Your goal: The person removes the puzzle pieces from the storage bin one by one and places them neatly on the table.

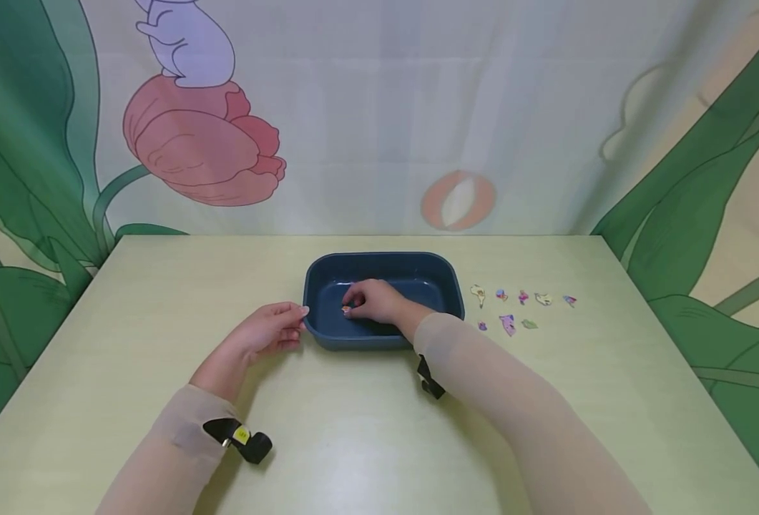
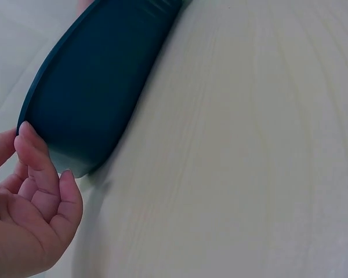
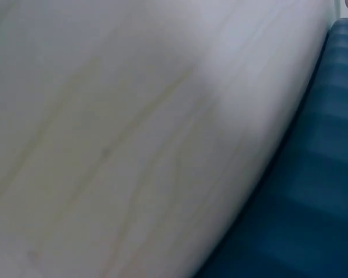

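A dark blue rectangular basin [image 1: 385, 342] stands on the table, and in the left wrist view its outer side [image 2: 98, 75] fills the upper left. My left hand [image 1: 272, 330] grips the basin's left rim between thumb and fingers. Down inside the basin, my right hand [image 1: 379, 300] pinches a small colourful sticker-like piece [image 1: 346, 310] at its fingertips, low near the floor. Whether the piece touches the floor I cannot tell. The right wrist view shows the basin's side [image 3: 301, 202] and tabletop; its top right corner holds only a sliver of skin.
Right of the basin lie several small colourful cutouts in two loose rows, among them a purple one [image 1: 507, 325], a green leaf-like one [image 1: 530, 324] and a pale yellow one [image 1: 478, 295]. Behind the pale wooden table [image 1: 160, 300] hangs a printed curtain [image 1: 366, 129].
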`<state>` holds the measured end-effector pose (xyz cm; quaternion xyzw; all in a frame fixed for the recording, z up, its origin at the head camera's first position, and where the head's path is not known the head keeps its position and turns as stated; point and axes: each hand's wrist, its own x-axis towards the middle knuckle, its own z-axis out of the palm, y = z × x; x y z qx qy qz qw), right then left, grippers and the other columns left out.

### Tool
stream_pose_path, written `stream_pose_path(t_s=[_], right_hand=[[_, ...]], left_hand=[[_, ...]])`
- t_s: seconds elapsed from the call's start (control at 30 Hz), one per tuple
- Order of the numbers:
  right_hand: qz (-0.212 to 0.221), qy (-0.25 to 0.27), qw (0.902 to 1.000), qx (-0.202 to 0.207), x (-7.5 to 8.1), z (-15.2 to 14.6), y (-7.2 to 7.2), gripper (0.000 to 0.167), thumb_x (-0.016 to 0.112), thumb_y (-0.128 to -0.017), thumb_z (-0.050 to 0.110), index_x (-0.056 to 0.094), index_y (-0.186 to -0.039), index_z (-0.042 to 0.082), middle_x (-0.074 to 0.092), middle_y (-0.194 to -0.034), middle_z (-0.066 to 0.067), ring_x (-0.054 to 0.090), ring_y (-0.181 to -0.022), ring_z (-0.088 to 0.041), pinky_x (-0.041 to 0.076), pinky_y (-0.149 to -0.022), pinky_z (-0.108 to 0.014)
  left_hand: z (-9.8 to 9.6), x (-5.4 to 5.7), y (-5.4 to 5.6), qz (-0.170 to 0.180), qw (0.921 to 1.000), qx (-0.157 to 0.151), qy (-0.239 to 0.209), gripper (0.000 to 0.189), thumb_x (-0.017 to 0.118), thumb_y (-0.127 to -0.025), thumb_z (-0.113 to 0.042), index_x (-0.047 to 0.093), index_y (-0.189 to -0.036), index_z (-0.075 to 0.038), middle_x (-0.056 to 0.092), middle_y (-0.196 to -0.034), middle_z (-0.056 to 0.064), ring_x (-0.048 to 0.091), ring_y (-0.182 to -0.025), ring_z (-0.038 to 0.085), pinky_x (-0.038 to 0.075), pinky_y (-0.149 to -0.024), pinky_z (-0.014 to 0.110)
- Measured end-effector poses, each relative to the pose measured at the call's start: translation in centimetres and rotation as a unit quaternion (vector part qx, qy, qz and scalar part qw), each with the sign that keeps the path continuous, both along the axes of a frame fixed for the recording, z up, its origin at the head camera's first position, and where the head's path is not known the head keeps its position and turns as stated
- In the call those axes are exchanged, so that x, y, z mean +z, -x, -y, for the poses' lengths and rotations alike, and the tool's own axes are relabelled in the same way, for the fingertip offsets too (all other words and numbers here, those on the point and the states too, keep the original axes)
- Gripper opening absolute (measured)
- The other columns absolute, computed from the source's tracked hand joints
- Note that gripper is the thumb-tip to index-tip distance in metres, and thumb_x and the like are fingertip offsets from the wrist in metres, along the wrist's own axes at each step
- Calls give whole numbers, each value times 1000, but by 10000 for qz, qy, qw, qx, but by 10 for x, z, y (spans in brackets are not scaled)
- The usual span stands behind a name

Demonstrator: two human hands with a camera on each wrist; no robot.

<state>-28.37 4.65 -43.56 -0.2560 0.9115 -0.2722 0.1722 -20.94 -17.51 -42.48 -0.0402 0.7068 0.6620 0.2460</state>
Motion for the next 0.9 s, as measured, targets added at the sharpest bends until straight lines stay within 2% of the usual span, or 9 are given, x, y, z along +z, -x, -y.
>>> stream_pose_path(t_s=[0.13, 0.37, 0.63, 0.9], right_hand=[[-219, -141, 9996, 96, -3, 0, 1, 18, 71, -83, 20, 71, -98, 10, 60, -85, 0, 52, -80, -13, 43, -74, -25], [-617, -432, 9970, 200, -2, 1, 0, 17, 72, -83, 26, 72, -93, 12, 62, -81, 3, 53, -76, -11, 44, -72, -24], [-747, 198, 9968, -224, 16, -14, -5, 20, 74, -81, 27, 73, -92, 11, 63, -85, 1, 53, -80, -13, 45, -72, -24], [-825, 566, 9940, -436, 30, -59, -20, 21, 75, -80, 26, 71, -94, 10, 62, -87, 1, 56, -80, -13, 46, -71, -26]], left_hand=[[-1, -2, 0, 29, 10000, -1, -50, 21, 54, -96, -27, 55, -87, -8, 56, -79, 4, 51, -66, 12, 50, -68, 25], [0, -5, -1, 73, 10000, 21, -61, 21, 54, -96, -26, 55, -86, -8, 56, -78, 3, 51, -65, 12, 50, -69, 26], [-1, -3, -2, -21, 10000, 14, -65, 20, 55, -95, -26, 56, -85, -8, 56, -79, 3, 51, -66, 12, 50, -69, 25], [0, 0, -1, -37, 9999, -29, -108, 19, 54, -96, -25, 55, -85, -9, 56, -78, 3, 51, -65, 12, 50, -68, 25]])
